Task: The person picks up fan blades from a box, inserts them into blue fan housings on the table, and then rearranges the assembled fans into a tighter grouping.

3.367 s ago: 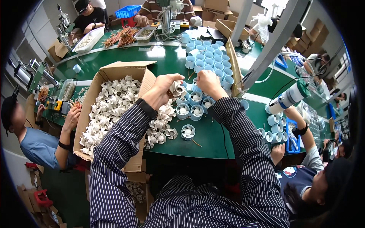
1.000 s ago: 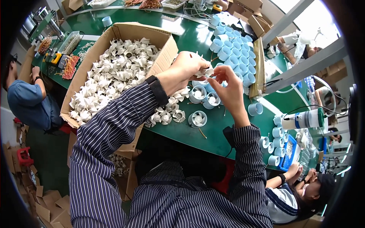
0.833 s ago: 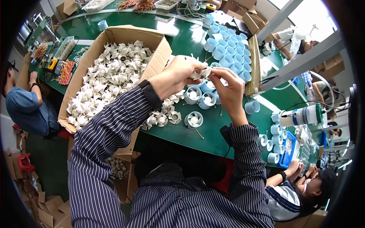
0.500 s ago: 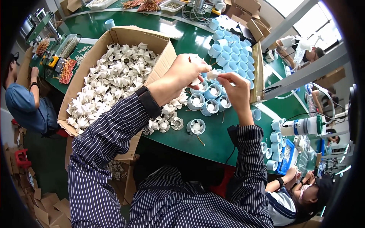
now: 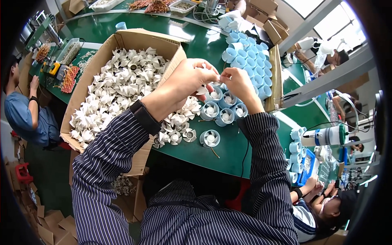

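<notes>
Up in the left half of the frame sits a big open cardboard box (image 5: 122, 41) heaped with small white fan impellers (image 5: 114, 90). It stands on a curved green table (image 5: 196, 41). At upper right, pale blue cups (image 5: 249, 57) stand packed in rows. Just below centre, a few blue cups already holding white impellers (image 5: 222, 110) cluster together, one (image 5: 210, 139) set apart lower down.

Above that cluster, at frame centre, the left hand (image 5: 185, 83) and right hand (image 5: 239, 85) meet fingertip to fingertip. Both pinch closed on one small white part (image 5: 216, 77), held between them, equally near each hand. It is mostly hidden by the fingers; its long axis and facing cannot be told.
</notes>
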A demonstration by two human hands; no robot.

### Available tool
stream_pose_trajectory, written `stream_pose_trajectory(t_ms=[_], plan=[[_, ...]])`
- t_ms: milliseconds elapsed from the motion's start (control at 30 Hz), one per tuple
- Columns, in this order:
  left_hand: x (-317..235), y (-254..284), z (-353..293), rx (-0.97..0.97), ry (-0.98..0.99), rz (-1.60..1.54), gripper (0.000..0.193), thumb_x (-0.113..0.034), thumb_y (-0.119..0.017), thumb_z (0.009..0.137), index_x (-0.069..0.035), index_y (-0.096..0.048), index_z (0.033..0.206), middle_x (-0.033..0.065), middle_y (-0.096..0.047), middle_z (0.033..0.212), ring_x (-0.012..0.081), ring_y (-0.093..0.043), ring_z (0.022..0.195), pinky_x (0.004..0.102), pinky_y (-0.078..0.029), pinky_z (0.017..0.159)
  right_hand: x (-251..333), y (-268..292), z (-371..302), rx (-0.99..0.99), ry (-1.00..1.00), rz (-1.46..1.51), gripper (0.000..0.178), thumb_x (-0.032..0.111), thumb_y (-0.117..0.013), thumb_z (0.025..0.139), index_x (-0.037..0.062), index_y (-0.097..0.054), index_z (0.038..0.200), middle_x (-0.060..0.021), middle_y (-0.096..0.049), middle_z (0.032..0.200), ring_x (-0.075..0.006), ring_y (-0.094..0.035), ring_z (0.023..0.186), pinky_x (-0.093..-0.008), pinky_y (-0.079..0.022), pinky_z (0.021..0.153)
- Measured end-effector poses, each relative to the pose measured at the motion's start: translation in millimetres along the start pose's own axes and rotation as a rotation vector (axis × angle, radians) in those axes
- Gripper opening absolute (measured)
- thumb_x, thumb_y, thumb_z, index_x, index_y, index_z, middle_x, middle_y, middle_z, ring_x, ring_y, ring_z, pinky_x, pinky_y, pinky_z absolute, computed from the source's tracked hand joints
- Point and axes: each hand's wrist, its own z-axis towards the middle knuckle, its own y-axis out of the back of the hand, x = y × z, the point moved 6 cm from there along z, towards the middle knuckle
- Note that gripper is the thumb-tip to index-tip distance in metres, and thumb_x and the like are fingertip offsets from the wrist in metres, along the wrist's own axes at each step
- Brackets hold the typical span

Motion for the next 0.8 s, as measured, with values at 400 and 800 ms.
stream_pose_trajectory(t_ms=[400, 800], plan=[[4, -18, -10, 0.161, -0.472, 1.131, 0.017, -0.015, -0.069, 0.081, -0.002, -0.074, 0.090, 0.0207, -0.072, 0.096, 0.0396, -0.071, 0.090, 0.0474, -0.056, 0.082, 17, -11, 10, -0.093, 0.103, -0.143, 0.035, 0.032, -0.081, 0.088, 0.0054, -0.078, 0.110, -0.0198, -0.075, 0.109, -0.0404, -0.070, 0.109, -0.0480, -0.055, 0.097], [74, -76, -140, 0.701, -0.411, 1.534, 0.021, -0.013, -0.074, 0.079, 0.000, -0.073, 0.097, 0.0220, -0.067, 0.101, 0.0375, -0.074, 0.076, 0.0499, -0.060, 0.066, 8, -21, -40, 0.036, 0.013, -0.485, 0.045, 0.043, -0.062, 0.092, 0.0119, -0.077, 0.121, -0.0184, -0.079, 0.105, -0.0408, -0.069, 0.115, -0.0518, -0.045, 0.107]])
